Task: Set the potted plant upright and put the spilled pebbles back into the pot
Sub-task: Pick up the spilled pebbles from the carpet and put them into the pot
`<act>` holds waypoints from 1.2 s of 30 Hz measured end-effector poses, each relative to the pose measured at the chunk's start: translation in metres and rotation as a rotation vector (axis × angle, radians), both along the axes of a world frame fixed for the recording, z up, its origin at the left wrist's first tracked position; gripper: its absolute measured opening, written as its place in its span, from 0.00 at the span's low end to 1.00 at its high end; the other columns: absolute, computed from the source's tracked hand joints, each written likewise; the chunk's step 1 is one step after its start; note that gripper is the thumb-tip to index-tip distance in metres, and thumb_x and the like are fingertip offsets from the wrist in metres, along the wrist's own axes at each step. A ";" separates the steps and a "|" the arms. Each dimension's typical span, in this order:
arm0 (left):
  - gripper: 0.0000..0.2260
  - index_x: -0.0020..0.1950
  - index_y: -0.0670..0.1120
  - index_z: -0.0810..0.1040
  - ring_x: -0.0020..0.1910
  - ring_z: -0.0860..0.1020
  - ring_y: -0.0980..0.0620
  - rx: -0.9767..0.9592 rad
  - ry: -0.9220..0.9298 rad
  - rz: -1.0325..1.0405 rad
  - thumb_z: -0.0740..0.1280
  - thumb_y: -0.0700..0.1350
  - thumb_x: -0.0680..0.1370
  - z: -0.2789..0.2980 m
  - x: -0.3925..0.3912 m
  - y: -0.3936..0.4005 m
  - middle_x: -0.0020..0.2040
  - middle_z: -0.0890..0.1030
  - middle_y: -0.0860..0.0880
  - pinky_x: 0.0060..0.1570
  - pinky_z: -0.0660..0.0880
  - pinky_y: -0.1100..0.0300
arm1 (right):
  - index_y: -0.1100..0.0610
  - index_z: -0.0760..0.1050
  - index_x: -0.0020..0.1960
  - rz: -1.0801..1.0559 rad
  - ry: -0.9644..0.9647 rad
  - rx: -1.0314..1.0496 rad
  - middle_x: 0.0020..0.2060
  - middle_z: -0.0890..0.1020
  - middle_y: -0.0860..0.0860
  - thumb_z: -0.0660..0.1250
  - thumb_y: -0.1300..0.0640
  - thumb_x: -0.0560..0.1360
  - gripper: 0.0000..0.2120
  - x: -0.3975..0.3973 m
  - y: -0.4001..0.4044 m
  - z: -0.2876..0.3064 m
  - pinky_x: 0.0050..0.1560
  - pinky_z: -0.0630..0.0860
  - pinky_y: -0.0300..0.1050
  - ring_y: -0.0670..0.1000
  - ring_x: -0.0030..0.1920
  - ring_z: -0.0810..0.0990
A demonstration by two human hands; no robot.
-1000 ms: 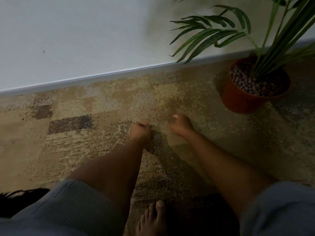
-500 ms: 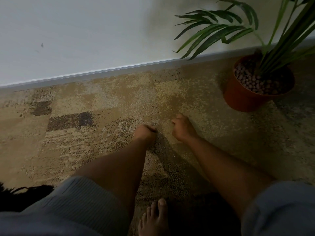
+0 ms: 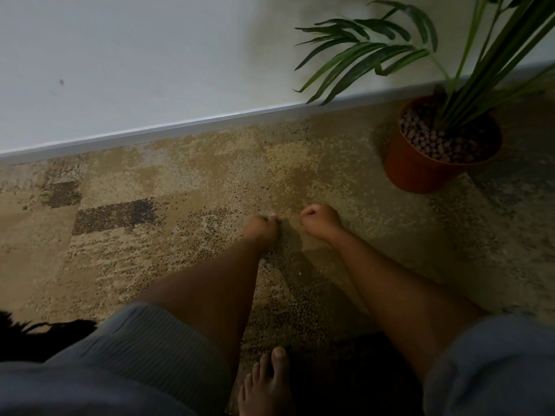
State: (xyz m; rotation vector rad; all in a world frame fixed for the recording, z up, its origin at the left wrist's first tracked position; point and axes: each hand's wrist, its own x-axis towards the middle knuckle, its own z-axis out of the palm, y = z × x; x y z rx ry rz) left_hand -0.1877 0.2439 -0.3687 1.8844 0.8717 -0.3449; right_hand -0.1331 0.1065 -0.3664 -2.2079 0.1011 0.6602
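The orange-brown pot stands upright on the carpet at the right, next to the wall. Pale pebbles fill its top around the stems of the green palm-like plant. My left hand is curled into a fist with its fingertips down on the carpet, well left of the pot. My right hand is curled too, a little to the right of it and apart from it. I cannot see anything inside either fist. A small pale speck lies by my left wrist.
A patterned beige and brown carpet covers the floor up to a grey baseboard and a white wall. My bare foot is at the bottom centre. Something dark lies at the lower left edge.
Both hands stay curled at about the same spot on the carpet, with only small finger movements. The view has drifted slightly. The pot has not moved.
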 end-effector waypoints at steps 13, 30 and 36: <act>0.09 0.43 0.44 0.74 0.31 0.73 0.55 -0.620 -0.038 0.376 0.57 0.40 0.81 0.023 0.052 -0.049 0.36 0.75 0.47 0.32 0.74 0.65 | 0.65 0.77 0.45 -0.601 0.362 0.637 0.42 0.80 0.57 0.65 0.70 0.73 0.04 0.020 -0.034 0.026 0.46 0.81 0.43 0.52 0.44 0.81; 0.16 0.31 0.46 0.65 0.23 0.66 0.56 -0.900 -0.177 0.367 0.54 0.38 0.80 0.100 0.133 -0.143 0.23 0.68 0.50 0.25 0.65 0.66 | 0.67 0.77 0.51 -0.840 0.190 1.053 0.53 0.81 0.61 0.61 0.73 0.76 0.08 0.052 -0.105 0.091 0.57 0.80 0.46 0.55 0.56 0.81; 0.18 0.74 0.40 0.67 0.73 0.68 0.51 -1.184 -0.274 0.353 0.54 0.43 0.84 0.130 0.149 -0.183 0.74 0.69 0.43 0.64 0.71 0.64 | 0.66 0.74 0.51 -0.951 0.090 1.249 0.48 0.79 0.60 0.59 0.67 0.79 0.06 0.075 -0.148 0.127 0.55 0.81 0.44 0.54 0.52 0.81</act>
